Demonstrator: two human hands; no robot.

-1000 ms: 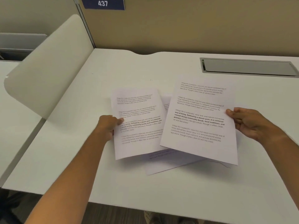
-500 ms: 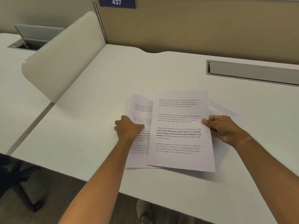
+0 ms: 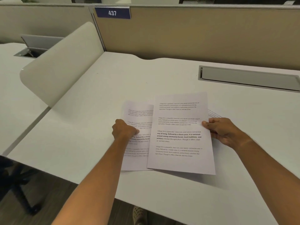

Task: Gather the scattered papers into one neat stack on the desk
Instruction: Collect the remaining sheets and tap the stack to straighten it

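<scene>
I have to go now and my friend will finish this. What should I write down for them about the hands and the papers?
Left hand: pressing on the left sheet on the desk.
Right hand: pinching the right edge of the top sheet, which overlaps the left one.
A third sheet peeks out behind the right hand.
Done: sheets pulled close together.
Left: slide them square into one neat stack.

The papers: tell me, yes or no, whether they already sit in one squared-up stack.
No: the top sheet in the right hand covers only part of the left sheet under the left hand.
</scene>
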